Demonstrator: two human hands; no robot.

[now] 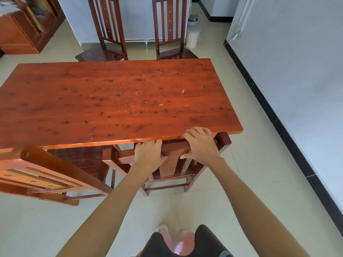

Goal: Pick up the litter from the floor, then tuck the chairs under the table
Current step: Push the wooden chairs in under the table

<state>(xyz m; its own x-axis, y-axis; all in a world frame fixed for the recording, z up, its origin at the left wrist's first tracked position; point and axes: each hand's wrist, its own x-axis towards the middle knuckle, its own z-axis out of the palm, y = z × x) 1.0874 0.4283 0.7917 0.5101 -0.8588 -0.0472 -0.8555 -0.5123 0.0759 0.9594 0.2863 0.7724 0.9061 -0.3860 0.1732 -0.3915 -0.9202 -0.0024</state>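
- I judged the chair-tucking step to be in hand: no litter showed on the visible floor (250, 182), though much of it lay out of view.
- My left hand (149, 154) was clamped over the top rail of the near right chair (172, 165), fingers curled on its far side.
- My right hand (200, 143) gripped the same rail just beside the left, fingers wrapped over the top and thumb underneath.
- That chair's top rail sat touching or just under the near edge of the table (111, 101), so I took it as nearly or fully pushed in; its seat was hidden beneath the tabletop.
- The near left chair (55, 171) stood tilted and askew, its back angled away from the table and its seat only partly under; it looked not yet tucked.
- Two far chairs, one left (107, 34) and one right (170, 30), stood across the table with their seats showing beyond the far edge, so they seemed to need pushing in too.
- The next move, as I reckoned it, called for a last straight shove, letting go with both hands, then turning left to square up the skewed chair without catching its legs on the neighbour.
- Crumbs (130, 101) dotted the tabletop, outside the task.
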